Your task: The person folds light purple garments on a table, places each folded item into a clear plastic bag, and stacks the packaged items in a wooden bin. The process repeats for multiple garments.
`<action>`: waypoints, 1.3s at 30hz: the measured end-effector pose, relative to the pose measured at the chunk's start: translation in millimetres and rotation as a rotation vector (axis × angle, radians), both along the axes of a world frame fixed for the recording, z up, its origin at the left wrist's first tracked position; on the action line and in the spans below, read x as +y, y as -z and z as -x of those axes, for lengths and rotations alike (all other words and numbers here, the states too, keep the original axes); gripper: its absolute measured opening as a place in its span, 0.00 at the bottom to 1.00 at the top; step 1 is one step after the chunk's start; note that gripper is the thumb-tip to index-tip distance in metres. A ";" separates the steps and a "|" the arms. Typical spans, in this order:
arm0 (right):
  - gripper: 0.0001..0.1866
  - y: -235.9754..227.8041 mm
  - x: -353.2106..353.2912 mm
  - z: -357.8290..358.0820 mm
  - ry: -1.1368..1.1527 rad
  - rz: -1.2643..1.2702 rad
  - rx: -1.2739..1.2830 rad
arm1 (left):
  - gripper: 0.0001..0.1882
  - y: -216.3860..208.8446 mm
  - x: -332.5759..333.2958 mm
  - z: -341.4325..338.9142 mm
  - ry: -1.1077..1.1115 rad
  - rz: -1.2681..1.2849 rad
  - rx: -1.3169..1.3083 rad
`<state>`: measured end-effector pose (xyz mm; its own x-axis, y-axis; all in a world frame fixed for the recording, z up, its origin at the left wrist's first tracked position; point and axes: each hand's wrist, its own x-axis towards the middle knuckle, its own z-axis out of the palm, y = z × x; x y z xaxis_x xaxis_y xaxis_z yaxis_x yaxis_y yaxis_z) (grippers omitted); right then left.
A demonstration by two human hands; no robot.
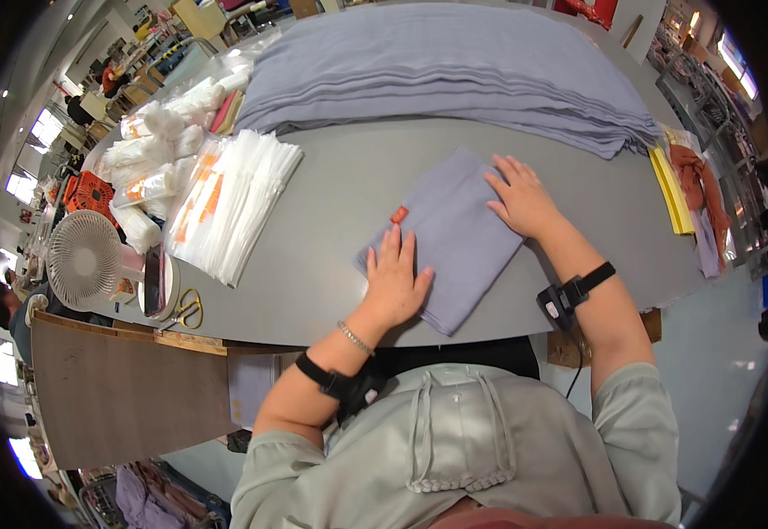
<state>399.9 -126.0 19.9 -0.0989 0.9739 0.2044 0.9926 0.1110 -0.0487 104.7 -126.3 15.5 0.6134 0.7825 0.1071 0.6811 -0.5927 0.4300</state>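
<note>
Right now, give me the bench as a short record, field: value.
left hand: open, palm down on the folded cloth, fingers pointing toward the red tag
right hand: open, resting on the cloth's right side
cloth: grey-blue, flat on the grey table, lying at a slant
far side: wide cloth stack, similar colour
left side: white plastic bags, scissors, round fan
right side: yellow strips

Around the centre were one bare left hand (393, 286), one bare right hand (522, 203), one folded grey-blue fabric piece (462, 251) and one small orange-red tag (399, 214). One wide grey-blue fabric stack (454, 53) lay near twelve o'clock, one round white fan (84, 260) at nine, and one yellow-handled pair of scissors (181, 316) between eight and nine.
</note>
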 end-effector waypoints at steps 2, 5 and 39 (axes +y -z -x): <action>0.24 0.6 10.9 5.2 0.105 -0.062 0.159 | 0.32 -11.3 -6.7 0.3 -0.005 0.122 -0.067; 0.22 10.4 23.0 23.7 0.131 -0.137 0.241 | 0.29 -23.8 5.5 -3.2 0.239 0.136 -0.031; 0.42 -0.4 -39.5 92.9 -0.125 0.083 0.093 | 0.14 9.6 69.0 9.1 0.350 -0.217 -0.363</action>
